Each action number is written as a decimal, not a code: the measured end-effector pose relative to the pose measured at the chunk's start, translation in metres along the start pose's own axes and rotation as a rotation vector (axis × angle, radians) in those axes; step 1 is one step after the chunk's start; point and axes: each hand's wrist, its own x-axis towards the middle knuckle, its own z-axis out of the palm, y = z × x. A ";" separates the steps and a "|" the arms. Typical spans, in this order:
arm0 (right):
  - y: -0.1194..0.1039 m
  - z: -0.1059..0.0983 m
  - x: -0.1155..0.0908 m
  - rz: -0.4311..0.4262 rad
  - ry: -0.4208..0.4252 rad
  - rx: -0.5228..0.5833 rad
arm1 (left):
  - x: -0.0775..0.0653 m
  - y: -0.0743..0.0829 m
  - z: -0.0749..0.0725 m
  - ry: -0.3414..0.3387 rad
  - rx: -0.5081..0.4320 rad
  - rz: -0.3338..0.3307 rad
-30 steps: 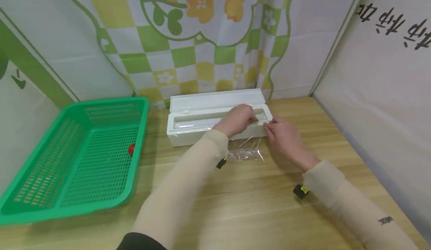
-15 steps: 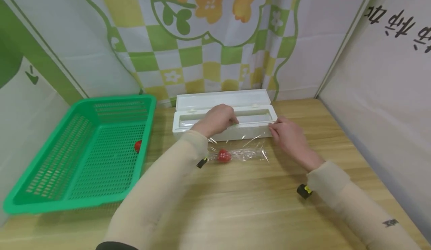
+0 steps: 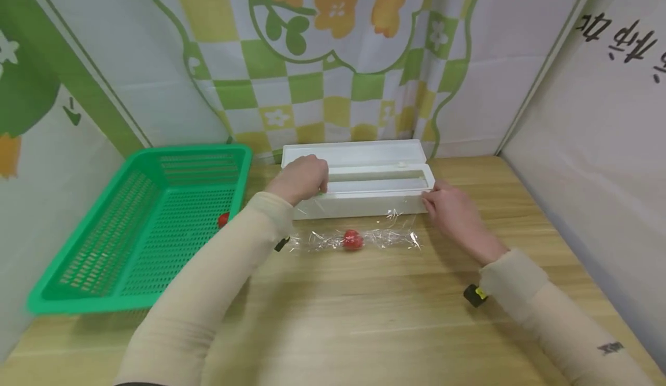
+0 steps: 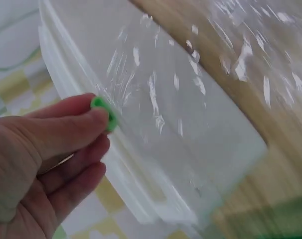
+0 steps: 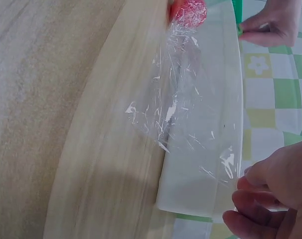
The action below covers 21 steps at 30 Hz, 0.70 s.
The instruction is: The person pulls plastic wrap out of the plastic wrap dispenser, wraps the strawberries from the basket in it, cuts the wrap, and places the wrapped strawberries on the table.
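A white cling film dispenser (image 3: 364, 206) lies lengthwise on the table with its lid raised. My left hand (image 3: 302, 179) is near its left end. In the left wrist view, thumb and forefinger pinch a small green slide cutter (image 4: 104, 113) at the dispenser's long edge. My right hand (image 3: 451, 210) grips the dispenser's right front corner, where the film's edge reaches; the exact contact is partly hidden. Clear cling film (image 3: 387, 237) drapes over the front onto the table, around a red, round, fruit-like item (image 3: 353, 240).
A green plastic basket (image 3: 96, 304) stands on the left, with another red item (image 3: 223, 219) partly hidden by its rim. Behind the dispenser hangs a checked curtain (image 3: 307, 88). Wooden tabletop (image 3: 364, 322) extends in front of the film.
My left hand has slid leftward along the dispenser with the slide cutter, uncovering the red item under the film. My right hand has stayed at the right corner. The head view has shifted left.
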 end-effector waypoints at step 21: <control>0.002 -0.006 0.002 -0.021 -0.037 -0.040 | -0.028 -0.030 -0.019 -0.042 0.117 -0.134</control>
